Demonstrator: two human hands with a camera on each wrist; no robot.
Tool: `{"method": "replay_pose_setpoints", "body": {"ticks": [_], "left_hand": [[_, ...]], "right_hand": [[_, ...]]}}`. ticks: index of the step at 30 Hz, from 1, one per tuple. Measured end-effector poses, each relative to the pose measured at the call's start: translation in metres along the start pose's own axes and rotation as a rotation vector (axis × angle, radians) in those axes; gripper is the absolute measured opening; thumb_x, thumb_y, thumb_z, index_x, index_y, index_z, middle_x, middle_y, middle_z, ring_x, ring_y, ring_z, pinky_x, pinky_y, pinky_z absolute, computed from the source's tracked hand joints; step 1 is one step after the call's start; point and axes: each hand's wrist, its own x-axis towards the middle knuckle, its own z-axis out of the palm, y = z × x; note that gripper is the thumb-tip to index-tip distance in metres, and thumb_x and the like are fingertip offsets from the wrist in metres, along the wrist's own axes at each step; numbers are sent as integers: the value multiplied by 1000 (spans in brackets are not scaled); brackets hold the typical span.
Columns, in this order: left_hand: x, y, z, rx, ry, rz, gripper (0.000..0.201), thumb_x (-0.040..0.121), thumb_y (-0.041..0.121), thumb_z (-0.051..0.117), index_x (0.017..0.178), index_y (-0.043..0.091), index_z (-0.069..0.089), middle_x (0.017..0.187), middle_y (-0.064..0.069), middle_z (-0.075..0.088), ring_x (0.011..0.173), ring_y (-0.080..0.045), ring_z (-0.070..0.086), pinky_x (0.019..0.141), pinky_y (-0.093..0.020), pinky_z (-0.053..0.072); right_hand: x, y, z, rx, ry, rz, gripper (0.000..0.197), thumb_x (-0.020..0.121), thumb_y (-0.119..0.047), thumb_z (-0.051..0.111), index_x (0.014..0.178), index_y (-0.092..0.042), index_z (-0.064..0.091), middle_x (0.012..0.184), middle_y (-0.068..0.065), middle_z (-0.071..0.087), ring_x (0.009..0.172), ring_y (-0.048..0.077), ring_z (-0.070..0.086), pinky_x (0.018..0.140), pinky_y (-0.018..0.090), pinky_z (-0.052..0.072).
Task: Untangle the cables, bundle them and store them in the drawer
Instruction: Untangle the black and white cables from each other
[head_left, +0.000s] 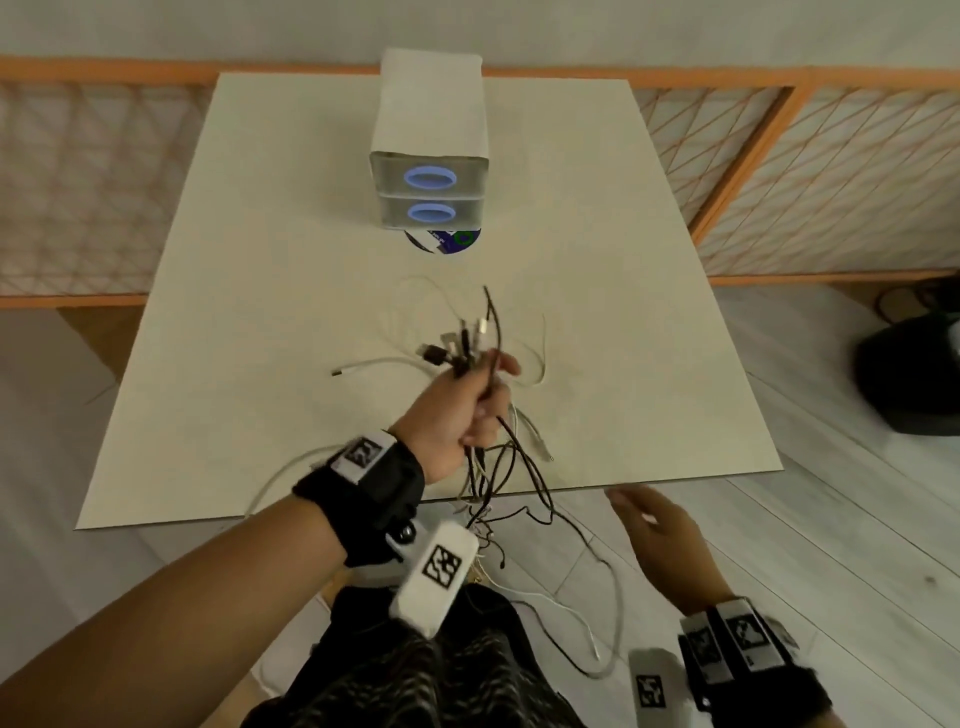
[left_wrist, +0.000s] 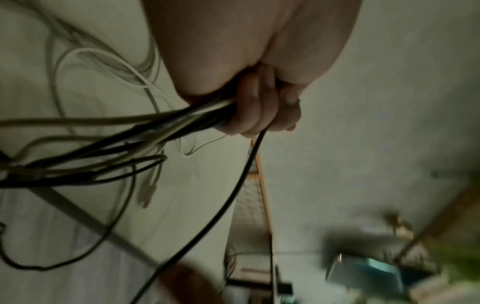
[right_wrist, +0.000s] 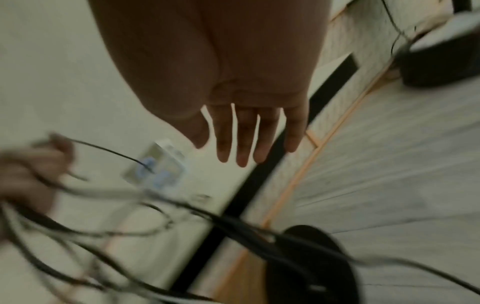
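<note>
My left hand (head_left: 470, 400) grips a bunch of black and white cables (head_left: 467, 345) above the near middle of the cream table (head_left: 260, 312). Their plug ends stick up above the fist, and the loose lengths (head_left: 524, 499) hang down past the table's front edge. In the left wrist view my fingers (left_wrist: 259, 111) curl round the cable bunch (left_wrist: 161, 131). My right hand (head_left: 660, 530) hovers off the table's front right edge, fingers straight and spread, holding nothing; the right wrist view shows its fingers (right_wrist: 244, 135) apart from the cables (right_wrist: 233, 224). A small white two-drawer unit (head_left: 430, 192) with blue ring handles stands at the far middle, both drawers closed.
A roll of tape (head_left: 441, 241) lies just in front of the drawer unit. An orange-framed mesh fence (head_left: 779, 166) runs behind and beside the table. A black object (head_left: 914, 374) sits on the floor at right. White floor lies below the table's front edge.
</note>
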Motion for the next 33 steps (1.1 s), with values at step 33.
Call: {"method": "replay_pose_setpoints", "body": {"ticks": [33], "left_hand": [[-17, -15, -57, 205, -18, -419, 31, 98, 33, 39, 78, 13, 50, 52, 5, 32, 34, -1, 22, 31, -12, 16]], "right_hand": [[28, -11, 22, -388, -374, -165, 14, 87, -26, 58, 90, -18, 69, 91, -1, 70, 82, 12, 62, 78, 26, 50]]}}
